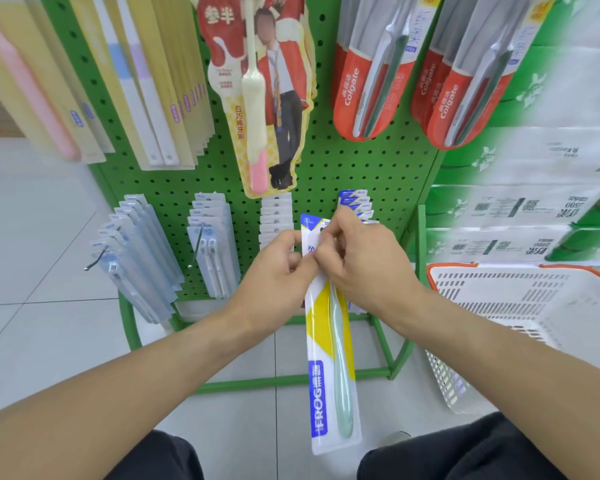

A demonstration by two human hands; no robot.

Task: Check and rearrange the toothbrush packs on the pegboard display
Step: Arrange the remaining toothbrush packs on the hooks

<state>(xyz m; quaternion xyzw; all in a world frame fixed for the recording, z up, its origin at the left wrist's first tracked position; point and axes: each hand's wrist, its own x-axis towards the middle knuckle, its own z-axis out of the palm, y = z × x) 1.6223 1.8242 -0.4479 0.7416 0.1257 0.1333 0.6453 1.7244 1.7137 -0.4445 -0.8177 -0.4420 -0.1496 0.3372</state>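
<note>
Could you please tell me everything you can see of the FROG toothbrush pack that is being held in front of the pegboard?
The FROG toothbrush pack is a long, narrow blister card, white with a yellow diagonal band and a blue strip bearing the brand name. A pale green toothbrush lies under its clear plastic front. It hangs nearly upright, its top towards the pegboard. The left hand and right hand both pinch its upper end; the lower end hangs free.

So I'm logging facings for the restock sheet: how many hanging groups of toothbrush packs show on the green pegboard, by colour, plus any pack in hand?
Red Colgate pack groups: 2
Pale yellow pack groups: 2
Red and yellow figure-print pack groups: 1
Pale blue-white pack groups on the lower row: 3
Blue-topped pack groups: 1
FROG pack held in both hands: 1
Total: 10
</note>
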